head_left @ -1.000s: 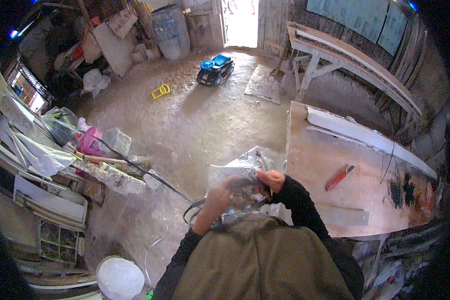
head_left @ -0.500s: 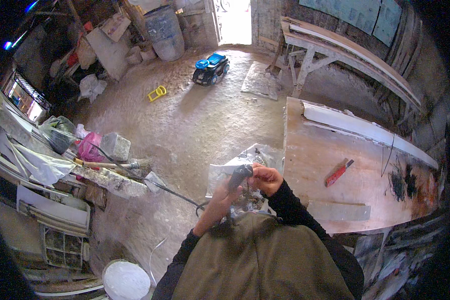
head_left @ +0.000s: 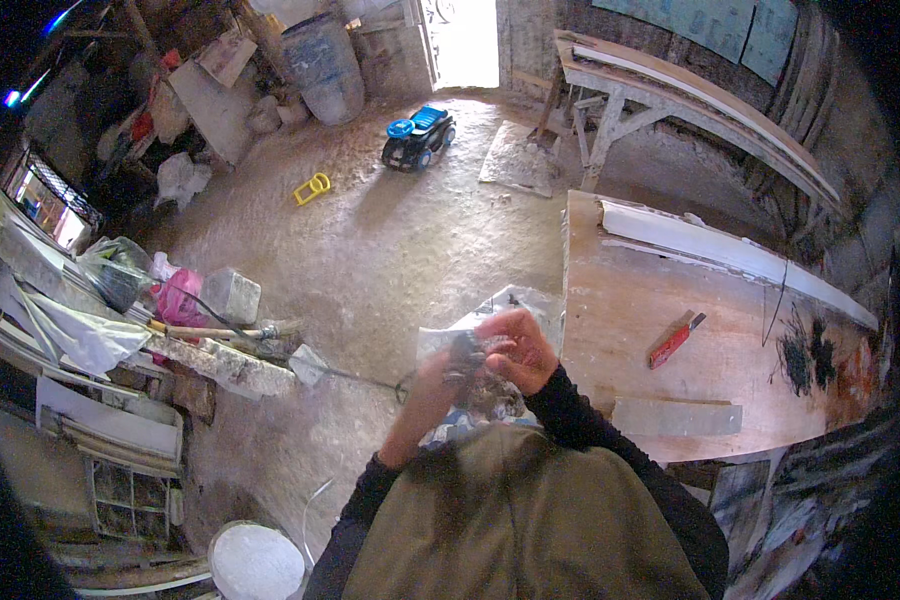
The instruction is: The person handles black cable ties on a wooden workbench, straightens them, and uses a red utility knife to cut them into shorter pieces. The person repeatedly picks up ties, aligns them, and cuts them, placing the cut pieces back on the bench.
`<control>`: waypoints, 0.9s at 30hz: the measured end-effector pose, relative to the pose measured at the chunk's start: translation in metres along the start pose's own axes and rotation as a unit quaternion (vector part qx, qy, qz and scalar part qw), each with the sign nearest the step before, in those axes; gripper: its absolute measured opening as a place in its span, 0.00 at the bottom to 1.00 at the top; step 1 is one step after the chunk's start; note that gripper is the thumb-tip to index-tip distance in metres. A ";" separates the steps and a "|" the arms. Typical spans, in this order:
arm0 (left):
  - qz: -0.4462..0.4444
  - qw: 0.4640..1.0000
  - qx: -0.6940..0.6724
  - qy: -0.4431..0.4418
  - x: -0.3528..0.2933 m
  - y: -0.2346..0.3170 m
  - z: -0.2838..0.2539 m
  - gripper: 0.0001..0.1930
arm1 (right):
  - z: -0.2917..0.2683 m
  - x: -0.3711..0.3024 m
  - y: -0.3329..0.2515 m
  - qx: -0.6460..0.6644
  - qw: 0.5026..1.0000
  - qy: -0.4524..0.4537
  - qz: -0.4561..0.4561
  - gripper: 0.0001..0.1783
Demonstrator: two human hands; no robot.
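In front of my lap, my left hand (head_left: 438, 378) is closed round a dark, roughly cylindrical object (head_left: 464, 348), blurred and partly covered by fingers. My right hand (head_left: 520, 350) is close against its right side, with fingers curled inward; what they pinch, if anything, is hidden. A black cord (head_left: 365, 379) runs over the floor from the left and ends in a loop beside my left wrist. Beneath both hands lies a whitish sheet or bag (head_left: 435, 342) with greyish clutter on it, mostly hidden by my hands.
On my right stands a wooden table (head_left: 610, 300) bearing a red-handled tool (head_left: 676, 341), a flat grey strip (head_left: 678, 417) and a long white moulding (head_left: 710, 246). A white round lid (head_left: 257, 563) is at lower left. Farther off are a blue-black toy car (head_left: 417, 139) and a yellow frame (head_left: 312, 189).
My right hand has shifted slightly left and up, its fingers now curling over more of the dark object. The object has turned and is more covered. The cord by my left wrist has moved a little.
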State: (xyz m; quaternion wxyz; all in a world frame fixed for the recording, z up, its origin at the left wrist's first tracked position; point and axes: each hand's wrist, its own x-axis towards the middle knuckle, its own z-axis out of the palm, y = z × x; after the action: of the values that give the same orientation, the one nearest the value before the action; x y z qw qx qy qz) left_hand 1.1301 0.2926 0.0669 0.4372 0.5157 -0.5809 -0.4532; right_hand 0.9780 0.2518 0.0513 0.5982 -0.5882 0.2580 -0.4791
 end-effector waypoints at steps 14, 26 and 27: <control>0.130 0.892 -0.432 0.013 0.018 0.067 -0.059 0.12 | 0.062 0.024 0.037 0.091 0.939 -0.281 0.176 0.13; 0.209 0.822 -0.520 0.100 -0.004 0.068 -0.106 0.11 | 0.112 0.023 0.043 0.232 0.889 -0.337 0.203 0.31; 0.219 0.818 -0.520 0.109 -0.006 0.068 -0.116 0.11 | 0.112 0.022 0.039 0.255 0.882 -0.323 0.228 0.30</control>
State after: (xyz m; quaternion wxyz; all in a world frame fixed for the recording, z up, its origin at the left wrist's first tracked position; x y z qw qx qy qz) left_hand 1.2304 0.2937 0.1568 0.7886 0.1168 -0.3055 -0.5207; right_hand 1.0955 0.2777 0.0391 0.8703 -0.4627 0.0462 -0.1621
